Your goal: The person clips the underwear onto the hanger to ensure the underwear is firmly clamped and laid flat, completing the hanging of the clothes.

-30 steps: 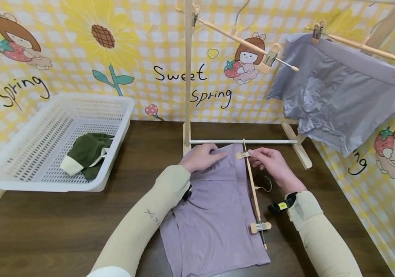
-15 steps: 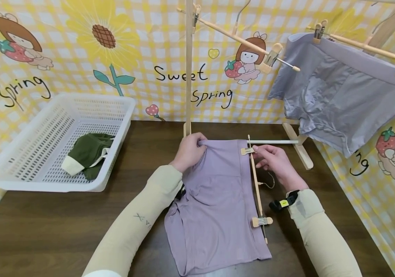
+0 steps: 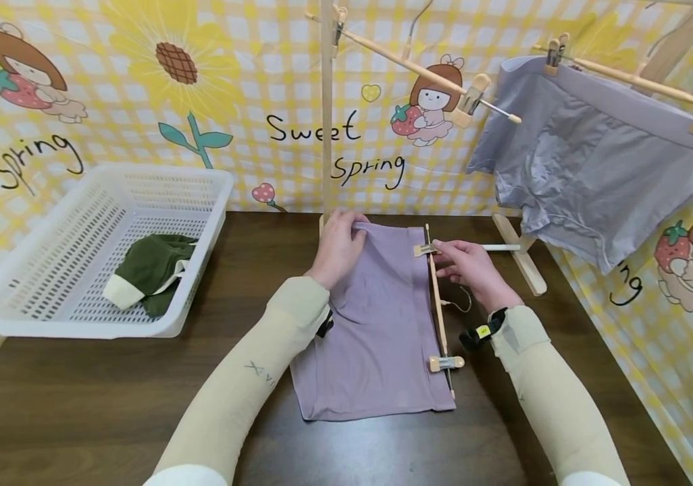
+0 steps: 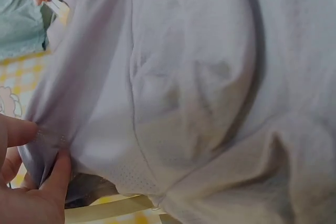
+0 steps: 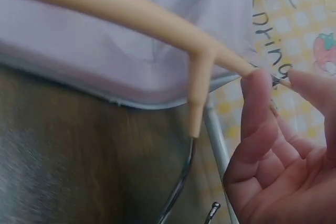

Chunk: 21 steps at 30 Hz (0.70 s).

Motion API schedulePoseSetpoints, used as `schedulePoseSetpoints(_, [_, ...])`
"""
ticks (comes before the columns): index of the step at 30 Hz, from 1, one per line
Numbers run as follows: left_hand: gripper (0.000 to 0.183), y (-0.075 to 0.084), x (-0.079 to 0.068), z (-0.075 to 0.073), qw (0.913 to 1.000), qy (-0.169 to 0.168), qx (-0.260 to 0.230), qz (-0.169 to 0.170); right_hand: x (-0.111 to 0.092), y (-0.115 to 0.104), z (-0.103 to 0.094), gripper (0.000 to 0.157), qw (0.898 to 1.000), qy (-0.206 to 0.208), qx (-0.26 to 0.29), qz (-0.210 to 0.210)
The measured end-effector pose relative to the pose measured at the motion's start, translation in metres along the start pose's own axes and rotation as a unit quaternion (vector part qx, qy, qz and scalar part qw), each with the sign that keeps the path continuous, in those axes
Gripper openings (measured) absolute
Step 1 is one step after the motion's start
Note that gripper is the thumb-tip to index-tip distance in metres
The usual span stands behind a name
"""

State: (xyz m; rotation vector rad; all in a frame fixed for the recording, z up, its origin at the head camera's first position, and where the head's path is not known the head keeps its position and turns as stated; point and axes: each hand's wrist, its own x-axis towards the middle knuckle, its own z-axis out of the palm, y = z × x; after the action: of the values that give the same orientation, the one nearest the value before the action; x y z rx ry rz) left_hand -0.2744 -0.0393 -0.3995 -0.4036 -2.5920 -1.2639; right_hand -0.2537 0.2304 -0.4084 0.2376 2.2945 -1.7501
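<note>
A pair of mauve shorts (image 3: 377, 337) stretches between both hands, its waistband toward the right along a wooden clip hanger (image 3: 436, 297). My left hand (image 3: 340, 250) pinches the far edge of the fabric; in the left wrist view, the thumb and fingers (image 4: 62, 174) bunch the cloth. With thumb and fingers, my right hand (image 3: 474, 270) holds the far clip (image 3: 424, 250), which sits on the waistband. The near clip (image 3: 446, 364) also bites the waistband. In the right wrist view, the hanger's bar and its metal hook (image 5: 184, 177) pass beside the right hand (image 5: 278, 171).
A white perforated basket (image 3: 213, 223) at left holds a dark green garment (image 3: 152, 270) with cream trim. Behind stands a wooden rack (image 3: 327, 135), with a bare clip hanger (image 3: 404, 62) and grey shorts (image 3: 596, 155) on another. The dark wooden table (image 3: 109, 405) lies beneath.
My left hand has gone from lying on the cloth to pinching its far edge. Both hands have carried the shorts and hanger farther away from me.
</note>
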Motion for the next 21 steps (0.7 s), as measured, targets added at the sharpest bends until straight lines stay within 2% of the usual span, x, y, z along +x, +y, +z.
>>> schedulePoseSetpoints(5, [0.019,-0.002,-0.002,0.003,0.9981,-0.055,0.020,-0.019,0.011,0.002,0.000,0.056,0.999,-0.026,-0.033,0.004])
schedulePoseSetpoints(9, [0.029,-0.005,-0.008,0.005,0.9921,-0.112,0.038,-0.041,0.016,0.005,0.002,0.055,0.997,-0.051,-0.064,-0.001])
schedulePoseSetpoints(12, [0.035,-0.007,-0.011,0.005,0.9886,-0.135,0.045,-0.048,0.017,0.006,0.004,0.059,0.995,-0.056,-0.080,-0.006])
schedulePoseSetpoints(16, [0.045,-0.007,-0.014,0.004,0.9858,-0.150,0.057,-0.050,0.014,0.004,0.004,0.064,0.995,-0.045,-0.091,-0.006])
schedulePoseSetpoints(21, [0.057,0.000,-0.021,-0.001,0.9768,-0.165,0.114,-0.076,-0.003,0.000,0.000,0.069,0.993,-0.002,-0.114,-0.023])
